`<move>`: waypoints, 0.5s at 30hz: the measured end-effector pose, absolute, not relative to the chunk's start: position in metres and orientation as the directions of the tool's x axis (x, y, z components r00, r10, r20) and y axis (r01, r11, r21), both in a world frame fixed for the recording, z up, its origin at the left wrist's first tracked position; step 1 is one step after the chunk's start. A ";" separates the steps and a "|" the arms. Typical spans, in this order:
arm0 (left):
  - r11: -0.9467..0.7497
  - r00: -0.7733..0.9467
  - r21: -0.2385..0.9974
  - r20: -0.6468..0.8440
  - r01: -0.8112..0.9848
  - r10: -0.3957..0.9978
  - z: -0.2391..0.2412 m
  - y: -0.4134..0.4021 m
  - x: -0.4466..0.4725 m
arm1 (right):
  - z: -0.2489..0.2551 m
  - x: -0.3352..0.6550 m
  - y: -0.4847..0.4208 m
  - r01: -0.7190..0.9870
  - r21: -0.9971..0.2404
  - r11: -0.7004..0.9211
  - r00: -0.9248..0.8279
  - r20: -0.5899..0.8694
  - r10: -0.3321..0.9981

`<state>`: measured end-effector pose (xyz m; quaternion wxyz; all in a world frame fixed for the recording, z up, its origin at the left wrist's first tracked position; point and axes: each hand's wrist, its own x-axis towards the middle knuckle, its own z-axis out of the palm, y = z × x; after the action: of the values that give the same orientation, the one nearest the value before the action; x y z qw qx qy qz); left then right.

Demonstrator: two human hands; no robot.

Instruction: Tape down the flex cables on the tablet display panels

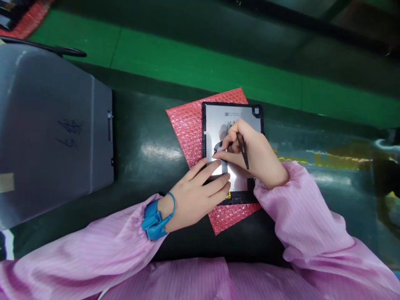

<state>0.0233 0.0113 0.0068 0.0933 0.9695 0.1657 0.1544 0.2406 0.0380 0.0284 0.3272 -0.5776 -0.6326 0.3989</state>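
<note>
A tablet screen panel (214, 118) with a silver back and black frame lies on a sheet of red bubble wrap (186, 132). My left hand (195, 198) rests flat over its lower left part, fingers spread. My right hand (254, 152) is over the middle of the panel, with black tweezers (242, 151) tucked between its fingers. Its thumb and index finger pinch close to a dark strip (224, 167) on the silver back; whether they grip the strip's end is hidden. A small yellow connector piece (228, 195) shows by my left fingertips.
A grey plastic bin (46, 137) with handwriting stands at the left. A blue wrist strap (154, 221) is around my left wrist. More red bubble wrap (29, 23) lies at the top left. Yellow tape (331, 160) marks the dark table at the right.
</note>
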 end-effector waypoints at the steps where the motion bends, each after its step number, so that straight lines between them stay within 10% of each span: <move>1: -0.929 0.901 0.236 0.264 0.286 0.344 0.007 0.011 0.023 | 0.027 0.239 0.040 0.469 -0.883 0.017 -0.091 -0.029 0.995; 12: -0.943 0.967 0.297 0.157 0.150 0.203 0.004 0.004 0.022 | 0.016 0.334 0.013 0.746 -0.665 -0.032 0.355 0.357 0.864; 15: -0.932 0.949 0.281 0.146 0.231 0.279 0.001 0.006 0.027 | 0.003 0.379 -0.045 0.817 -0.544 -0.191 0.374 0.247 0.894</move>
<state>0.0268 0.0061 0.0015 0.1313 0.9785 0.1302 0.0919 0.3794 -0.0450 0.0032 0.3083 -0.7692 -0.5562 0.0622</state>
